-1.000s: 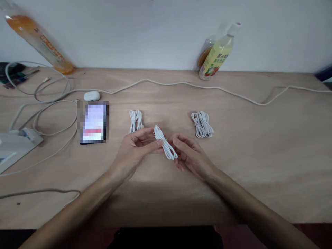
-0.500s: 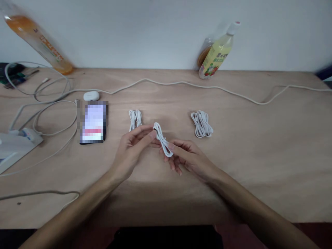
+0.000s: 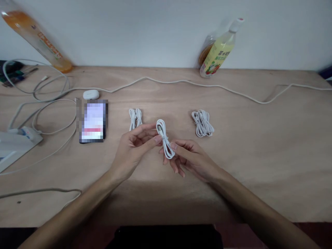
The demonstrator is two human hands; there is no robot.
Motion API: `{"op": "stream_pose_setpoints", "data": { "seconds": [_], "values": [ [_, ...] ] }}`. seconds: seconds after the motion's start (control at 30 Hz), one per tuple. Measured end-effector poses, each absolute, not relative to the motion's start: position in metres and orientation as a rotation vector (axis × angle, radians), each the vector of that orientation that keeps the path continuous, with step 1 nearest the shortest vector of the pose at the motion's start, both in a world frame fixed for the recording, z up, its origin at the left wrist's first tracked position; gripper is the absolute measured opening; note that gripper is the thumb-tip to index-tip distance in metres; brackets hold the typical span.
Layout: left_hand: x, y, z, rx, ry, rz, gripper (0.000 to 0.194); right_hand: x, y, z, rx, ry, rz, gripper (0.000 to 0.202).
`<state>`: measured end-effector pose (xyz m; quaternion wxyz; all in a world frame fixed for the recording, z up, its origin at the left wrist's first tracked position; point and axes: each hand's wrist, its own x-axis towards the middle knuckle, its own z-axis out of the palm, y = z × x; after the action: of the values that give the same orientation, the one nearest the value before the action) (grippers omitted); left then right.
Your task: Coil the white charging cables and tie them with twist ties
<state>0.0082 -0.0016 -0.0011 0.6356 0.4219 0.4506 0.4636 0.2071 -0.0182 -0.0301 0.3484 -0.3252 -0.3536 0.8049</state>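
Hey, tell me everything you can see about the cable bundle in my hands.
The cable bundle is white, smooth and plastic-looking, folded into long, narrow loops and cinched around its middle by a thin tie. What looks like a metal connector shows inside the upper loop. It slants, upper end leaning left, above the wooden table. The left hand touches it near the middle, and the right hand has its thumb on the lower loops.

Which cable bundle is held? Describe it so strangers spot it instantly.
Find the wooden desk, where two forearms reach in. Between the left grip and the right grip is a white cable bundle, tied mid-length; it alone is held, while similar bundles lie farther back.
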Motion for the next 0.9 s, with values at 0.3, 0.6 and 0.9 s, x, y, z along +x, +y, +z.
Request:
{"op": "stream_pose_setpoints", "data": {
  "seconds": [0.3,0.6,0.9],
  "values": [
    [0.0087,-0.0013,-0.0011,0.957,1.032,1.035,0.033,0.2068,-0.0190,-0.0299,-0.840,-0.919,2.090,0.036],
    [0.0072,-0.0011,-0.0022,0.984,1.059,1.007,0.034,0.2063,-0.0185,-0.0286,-0.859,-0.928,2.078,0.038],
    [0.0071,0.0014,-0.0030,0.999,1.128,1.027,0.028,0.2065,-0.0177,-0.0331,-0.850,-0.939,2.086,0.035]
  ]
}}
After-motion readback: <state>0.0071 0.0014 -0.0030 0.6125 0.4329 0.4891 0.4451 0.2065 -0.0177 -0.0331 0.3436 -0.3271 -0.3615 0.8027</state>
